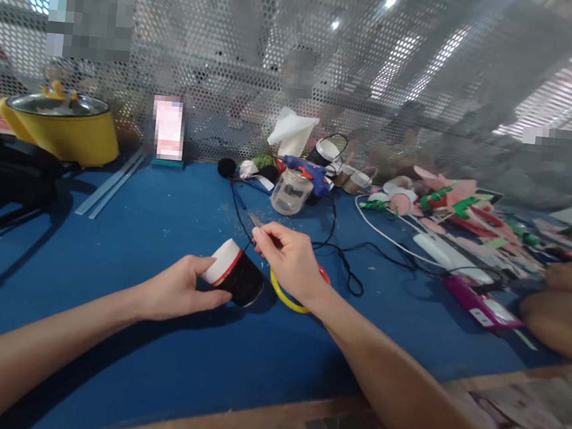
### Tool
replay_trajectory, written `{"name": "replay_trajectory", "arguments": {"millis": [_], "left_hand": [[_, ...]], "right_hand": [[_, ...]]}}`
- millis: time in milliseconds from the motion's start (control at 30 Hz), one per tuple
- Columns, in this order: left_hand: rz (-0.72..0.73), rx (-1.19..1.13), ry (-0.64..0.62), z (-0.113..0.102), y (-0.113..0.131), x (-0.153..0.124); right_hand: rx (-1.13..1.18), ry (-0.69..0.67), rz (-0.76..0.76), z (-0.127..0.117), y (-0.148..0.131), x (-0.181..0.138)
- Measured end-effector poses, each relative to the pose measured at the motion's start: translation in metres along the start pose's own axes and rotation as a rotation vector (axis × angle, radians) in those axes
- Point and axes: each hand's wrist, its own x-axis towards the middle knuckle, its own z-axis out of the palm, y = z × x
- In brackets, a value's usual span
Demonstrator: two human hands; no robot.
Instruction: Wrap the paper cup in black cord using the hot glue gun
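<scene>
My left hand (179, 292) is wrapped round a small cup-like object (233, 273) with a white rim, a red band and a black fuzzy body, lying tilted on the blue table (154, 350). My right hand (289, 261) is closed on scissors (286, 295) with yellow and red handles. Their blades (255, 220) stick out past my fingers, just above the cup, beside a thin black thread.
A clear jar (291, 191) and a blue glue gun (310, 171) stand behind. Black and white cables (388, 240) trail right toward pink and green craft scraps (457, 206). A yellow pot (63, 125) sits far left. Another person's arms (564, 299) rest at the right edge.
</scene>
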Motion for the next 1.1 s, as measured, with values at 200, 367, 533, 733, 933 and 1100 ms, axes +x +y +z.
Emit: {"name": "replay_trajectory", "arguments": {"millis": [200,367,533,733,933,1100], "left_hand": [[0.001,-0.016,0.001,-0.0004,0.0002,-0.0005],[-0.003,-0.045,-0.014,0.0000,0.0012,-0.0004],[0.005,-0.053,-0.026,-0.0005,-0.0002,-0.0008],[0.022,-0.043,-0.025,-0.0010,-0.0001,-0.0009],[0.026,-0.023,-0.022,-0.0011,0.0020,-0.0006],[0.029,-0.022,-0.030,-0.0013,0.0022,-0.0003]], "right_hand": [[-0.010,-0.019,0.004,0.0013,0.0031,0.0000],[-0.022,-0.035,-0.003,0.0020,0.0047,0.0006],[-0.028,-0.068,0.000,0.0033,0.0049,0.0008],[-0.030,-0.117,-0.004,0.0048,0.0065,-0.0002],[-0.026,-0.139,0.003,0.0072,0.0089,0.0006],[-0.012,-0.168,0.017,0.0083,0.0086,0.0008]]}}
